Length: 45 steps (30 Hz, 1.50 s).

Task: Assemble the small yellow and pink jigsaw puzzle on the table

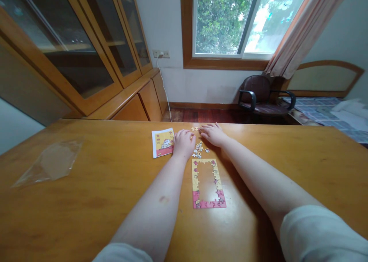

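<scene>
My left hand [184,142] rests at the right edge of a printed picture card [162,144], its fingers curled down and thumb bent in. Whatever lies under its fingertips is too small to make out. My right hand [213,135] lies low over the table with fingers stretched out, the tips beside a few yellow puzzle pieces [194,128]. Between the hands is a small heap of loose puzzle pieces [197,150], with one single piece [207,150] to its right. Nearer to me lies a joined puzzle border [209,204], yellow above and pink below, with bare table inside it.
A clear plastic bag [57,160] lies flat on the left of the wooden table [115,200]. Beyond the table's far edge are a glass-door cabinet [123,82], a white cord [164,85], an office chair [258,95] and a bed [324,112].
</scene>
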{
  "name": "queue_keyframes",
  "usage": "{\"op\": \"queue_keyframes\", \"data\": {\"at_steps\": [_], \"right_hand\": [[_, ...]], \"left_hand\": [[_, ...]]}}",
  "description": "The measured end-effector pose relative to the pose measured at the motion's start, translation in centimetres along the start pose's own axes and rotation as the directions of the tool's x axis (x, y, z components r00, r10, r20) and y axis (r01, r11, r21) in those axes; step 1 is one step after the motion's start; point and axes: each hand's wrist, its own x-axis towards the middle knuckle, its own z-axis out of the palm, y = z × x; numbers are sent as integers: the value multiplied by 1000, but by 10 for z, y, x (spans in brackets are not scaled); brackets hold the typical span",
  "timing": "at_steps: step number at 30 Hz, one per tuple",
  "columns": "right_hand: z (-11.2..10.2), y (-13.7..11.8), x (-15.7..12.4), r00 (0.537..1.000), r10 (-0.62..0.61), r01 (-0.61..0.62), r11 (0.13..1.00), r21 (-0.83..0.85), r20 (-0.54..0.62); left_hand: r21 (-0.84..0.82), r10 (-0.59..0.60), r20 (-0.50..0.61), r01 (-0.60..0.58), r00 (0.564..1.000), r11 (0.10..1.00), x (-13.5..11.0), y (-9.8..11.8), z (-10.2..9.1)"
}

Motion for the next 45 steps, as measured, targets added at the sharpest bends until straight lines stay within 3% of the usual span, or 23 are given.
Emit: {"op": "queue_keyframes", "data": {"at_steps": [6,11,16,20,27,33,37,41,45], "right_hand": [[-7,16,26,975,179,-183,983,14,128],[-14,48,6,949,300,-306,950,54,95],[-9,62,-20,977,214,-210,968,135,-9],[-3,54,-7,979,186,-162,957,240,-81],[-6,38,22,992,93,-112,969,222,90],[-10,59,-13,980,187,-198,946,258,66],[-6,66,-46,988,150,-153,916,371,38],[-1,52,-61,997,76,-55,862,503,-22],[5,30,-57,986,161,-120,863,490,-43]], "left_hand": [[-25,-6,2,6,1000,1000,-1,0,-3],[-39,-31,26,32,999,999,0,2,-5],[-44,-30,23,31,999,999,0,2,-5],[-38,-25,12,26,1000,999,-1,1,-3],[-43,-26,5,27,1000,999,-1,0,-3],[-41,-34,22,35,999,999,0,0,-3],[-45,-20,16,21,1000,999,2,-1,-1],[-53,-8,10,9,1000,999,2,-3,3],[-58,-8,0,8,1000,998,2,-5,5]]}}
